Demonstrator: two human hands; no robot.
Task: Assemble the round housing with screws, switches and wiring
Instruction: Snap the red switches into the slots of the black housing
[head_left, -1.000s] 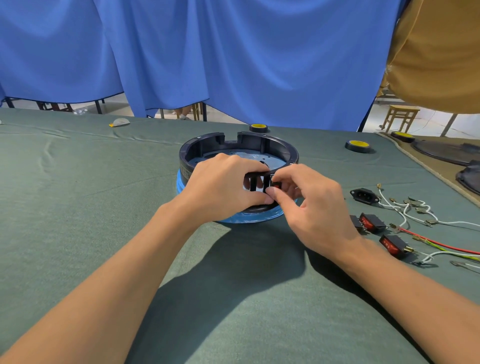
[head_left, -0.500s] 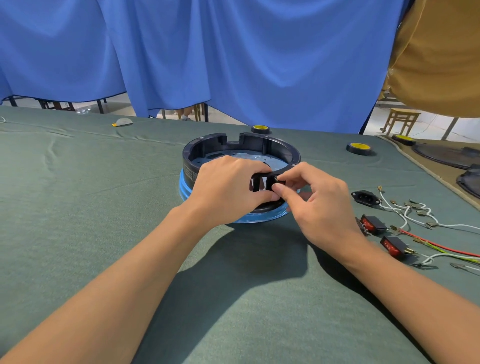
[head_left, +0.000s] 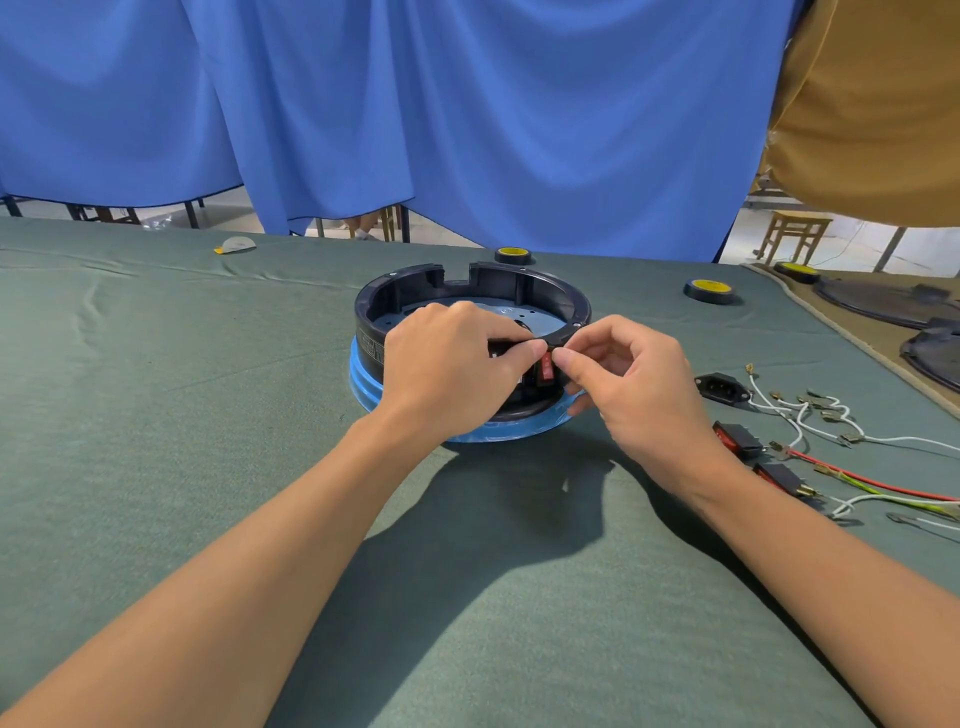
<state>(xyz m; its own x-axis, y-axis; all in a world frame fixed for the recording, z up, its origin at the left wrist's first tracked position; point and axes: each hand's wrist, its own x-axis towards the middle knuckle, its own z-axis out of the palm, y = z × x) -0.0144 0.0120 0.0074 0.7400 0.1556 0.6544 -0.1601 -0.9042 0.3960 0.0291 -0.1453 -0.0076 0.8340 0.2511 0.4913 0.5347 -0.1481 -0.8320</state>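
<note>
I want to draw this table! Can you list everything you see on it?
housing: 1, black on a blue base, table middle
switch: 1, red, at the housing's near wall, between the fingertips
spare switches: 2, red and black, right
socket: 1, black, right
wires: several, white, red, green-yellow, right
tape rolls: 3, black and yellow, far edge
cloth: 1, green, covering the table
curtain: blue, behind
left hand: on the housing
right hand: pinching the switch

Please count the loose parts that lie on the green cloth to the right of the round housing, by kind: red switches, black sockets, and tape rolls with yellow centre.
Red rocker switches: 2
Black power socket: 1
Tape rolls with yellow centre: 2
Total: 5
</note>
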